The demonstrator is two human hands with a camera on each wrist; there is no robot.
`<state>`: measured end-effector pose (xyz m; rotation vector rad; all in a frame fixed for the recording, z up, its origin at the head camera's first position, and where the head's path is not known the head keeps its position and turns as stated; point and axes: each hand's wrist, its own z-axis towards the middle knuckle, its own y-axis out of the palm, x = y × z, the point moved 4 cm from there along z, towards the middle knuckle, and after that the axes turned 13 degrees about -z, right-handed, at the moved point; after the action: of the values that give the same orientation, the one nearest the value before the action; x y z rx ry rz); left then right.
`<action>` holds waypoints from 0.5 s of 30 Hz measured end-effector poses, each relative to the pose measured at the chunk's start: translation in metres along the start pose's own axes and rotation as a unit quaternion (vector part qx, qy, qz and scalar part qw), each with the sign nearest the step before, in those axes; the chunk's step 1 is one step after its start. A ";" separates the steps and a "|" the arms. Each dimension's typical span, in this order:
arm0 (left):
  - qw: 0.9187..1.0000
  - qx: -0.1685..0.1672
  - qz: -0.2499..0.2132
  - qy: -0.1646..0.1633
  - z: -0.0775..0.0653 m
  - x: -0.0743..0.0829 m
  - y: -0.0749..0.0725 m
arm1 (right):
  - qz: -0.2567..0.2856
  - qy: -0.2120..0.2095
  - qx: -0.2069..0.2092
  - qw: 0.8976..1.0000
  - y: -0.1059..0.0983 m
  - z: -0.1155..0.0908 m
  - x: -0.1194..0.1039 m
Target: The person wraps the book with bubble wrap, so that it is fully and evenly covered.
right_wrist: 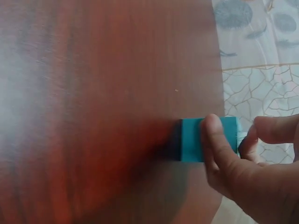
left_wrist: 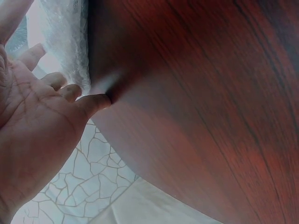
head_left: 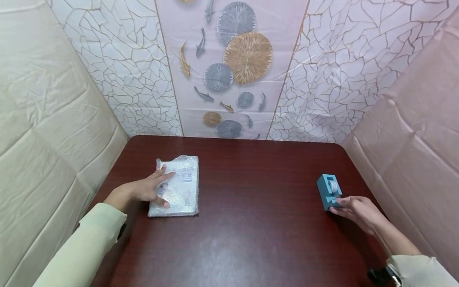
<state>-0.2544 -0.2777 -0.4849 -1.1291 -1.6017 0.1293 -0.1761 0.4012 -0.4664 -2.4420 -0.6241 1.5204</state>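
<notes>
A flat package in bubble wrap (head_left: 183, 189), with printing showing through, lies at the left of the table. My left hand (head_left: 150, 188) rests on its left part, fingers spread. In the left wrist view the little finger of my left hand (left_wrist: 42, 102) reaches past the wrapped edge to the tabletop. A blue tape dispenser (head_left: 324, 193) with a roll of clear tape (head_left: 333, 186) stands at the right. My right hand (head_left: 362, 213) holds its near end, one finger across the blue end face and the thumb and another finger bent at the tape side in the right wrist view.
The dark reddish wooden table (head_left: 247, 223) has rounded far corners. A patterned cloth (head_left: 222, 71) hangs behind its far edge, and pale padded cloth panels (head_left: 412, 119) rise along both sides.
</notes>
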 end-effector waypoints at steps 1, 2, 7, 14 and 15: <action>1.000 -0.001 -0.001 0.002 0.000 0.000 0.000 | -0.005 -0.007 0.003 1.000 0.001 -0.001 0.002; 1.000 -0.003 -0.003 0.003 0.000 0.001 0.000 | -0.009 -0.010 0.008 1.000 0.001 -0.001 0.004; 1.000 -0.008 -0.016 0.009 -0.002 0.004 -0.001 | 0.006 -0.029 0.032 0.999 0.004 -0.005 0.013; 1.000 -0.012 -0.014 0.016 -0.001 0.004 0.001 | 0.084 -0.056 0.026 0.995 0.008 -0.009 0.020; 1.000 -0.013 -0.015 0.016 -0.001 0.003 0.001 | 0.092 -0.055 0.026 0.994 0.008 -0.009 0.021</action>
<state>-0.2529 -0.2751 -0.4829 -1.1215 -1.5954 0.0707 -0.1579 0.4038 -0.4820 -2.4471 -0.3788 1.7283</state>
